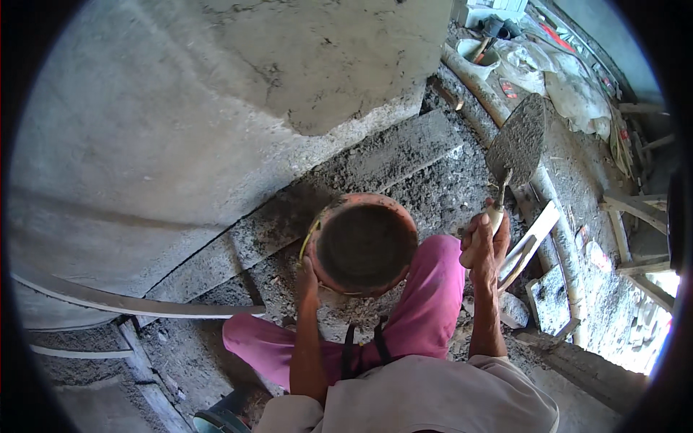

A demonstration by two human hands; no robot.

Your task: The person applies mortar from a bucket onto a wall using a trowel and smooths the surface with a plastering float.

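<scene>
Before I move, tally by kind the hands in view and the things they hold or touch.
Hands: 2, the left hand and the right hand
Trowel: 1, held in the right hand
Bucket: 1, orange-red, with the left hand at its left side
Total: 4

The bucket (pixel 365 198) is between the left hand (pixel 308 278), at its left side, and the right hand (pixel 486 244), which holds the trowel (pixel 517 143). A plank (pixel 390 153) lies between bucket and wall (pixel 180 155); plastic sheeting (pixel 579 92) lies beyond the trowel.
</scene>
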